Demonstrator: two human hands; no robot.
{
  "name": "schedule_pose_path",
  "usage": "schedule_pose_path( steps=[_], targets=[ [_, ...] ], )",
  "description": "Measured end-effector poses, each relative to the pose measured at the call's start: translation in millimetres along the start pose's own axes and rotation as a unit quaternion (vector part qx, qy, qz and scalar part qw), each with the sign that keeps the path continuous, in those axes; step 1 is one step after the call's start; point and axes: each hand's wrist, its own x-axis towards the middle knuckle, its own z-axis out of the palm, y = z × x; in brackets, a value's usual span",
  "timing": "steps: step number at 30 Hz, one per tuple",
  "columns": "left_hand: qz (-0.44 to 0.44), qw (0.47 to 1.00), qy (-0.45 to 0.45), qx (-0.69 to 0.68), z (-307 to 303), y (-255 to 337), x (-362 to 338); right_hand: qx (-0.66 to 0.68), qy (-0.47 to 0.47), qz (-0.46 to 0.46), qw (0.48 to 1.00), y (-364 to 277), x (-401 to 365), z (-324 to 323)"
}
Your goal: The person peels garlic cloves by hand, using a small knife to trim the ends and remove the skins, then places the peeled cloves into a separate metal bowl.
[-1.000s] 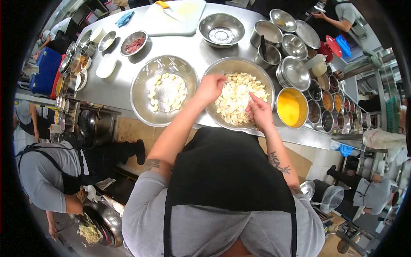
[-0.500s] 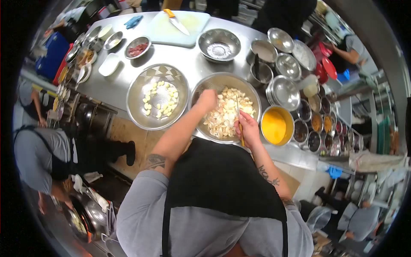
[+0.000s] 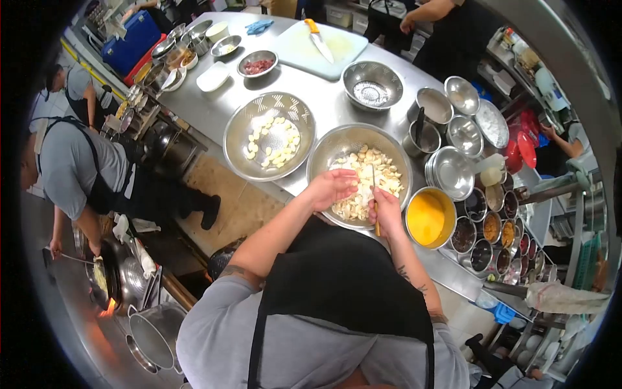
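A perforated steel colander in front of me holds a heap of garlic cloves, many in papery skin. My right hand grips a small knife by its thin wooden handle, blade pointing away over the garlic. Over the near left part of the same colander is my left hand, palm turned up and fingers stretched out; whether a clove lies against the fingers is hard to make out. To the left, a second colander contains pale peeled garlic cloves scattered on its bottom.
A pot of yellow liquid stands right of my knife hand. Beyond are a perforated bowl, a cutting board with an orange-handled knife, and a bowl of meat. Stacked bowls line the right. A co-worker cooks at left.
My left hand has come back from the colander's left rim toward me and opened out. The right hand still holds the knife. My view has turned, so the table appears shifted right.
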Motion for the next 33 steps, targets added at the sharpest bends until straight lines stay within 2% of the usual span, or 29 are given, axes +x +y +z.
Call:
schedule_pose_path(
  steps=[4, 9, 12, 13, 15, 18, 22, 24, 27, 33],
  targets=[
    [-0.033, 0.999, -0.037, -0.021, -1, 8, 5, 0.014, 0.031, -0.012, 0.999, 2, 8, -1],
    [-0.049, 0.997, -0.056, 0.008, 4, 23, 9, -0.054, 0.023, -0.039, 0.997, 6, 9, 12],
    [-0.021, 0.993, 0.012, 0.116, 5, 18, 13, -0.071, 0.023, -0.161, 0.984, 25, 14, 13],
    [-0.013, 0.992, 0.044, 0.121, 13, 19, 11, -0.065, 0.009, -0.171, 0.983, 23, 10, 15],
    [-0.021, 0.994, 0.026, 0.104, 5, 13, 16, -0.068, -0.026, -0.180, 0.981, 15, 0, 16],
    [-0.023, 0.996, 0.022, 0.087, 14, 9, 11, -0.152, 0.002, -0.252, 0.956, 16, -3, 23],
    [-0.024, 0.996, 0.015, 0.088, 18, 8, 9, -0.234, 0.023, -0.282, 0.930, 16, -3, 23],
    [-0.021, 0.996, 0.013, 0.087, 17, 8, 7, -0.239, 0.030, -0.296, 0.924, 14, -2, 24],
    [-0.019, 0.987, 0.019, 0.159, 18, 14, 1, -0.245, 0.022, -0.309, 0.919, 12, -2, 26],
    [0.039, 0.970, 0.006, 0.240, 23, 22, -11, -0.209, -0.013, -0.313, 0.926, 10, -2, 32]
  ],
)
